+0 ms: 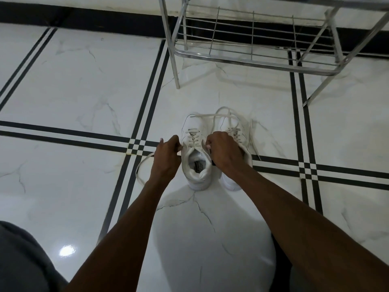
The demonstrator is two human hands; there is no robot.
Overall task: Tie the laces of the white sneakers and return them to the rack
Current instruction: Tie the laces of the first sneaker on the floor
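Note:
Two white sneakers stand side by side on the tiled floor, toes pointing away from me. My left hand (pixel 166 157) pinches a lace end at the left side of the left sneaker (pixel 196 163); that lace (pixel 141 165) loops out over the floor to the left. On the other side of the same shoe, my right hand (pixel 223 151) is closed on the other lace end and partly covers the right sneaker (pixel 235 125). The right sneaker's laces (pixel 223 111) lie loose across both toes and trail to the floor.
A chrome wire shoe rack (pixel 252 60) stands just beyond the sneakers; its lowest shelf shows nothing on it. The floor is glossy white marble tile with black stripes (pixel 145 106). My grey-clad knee (pixel 23 260) is at the bottom left.

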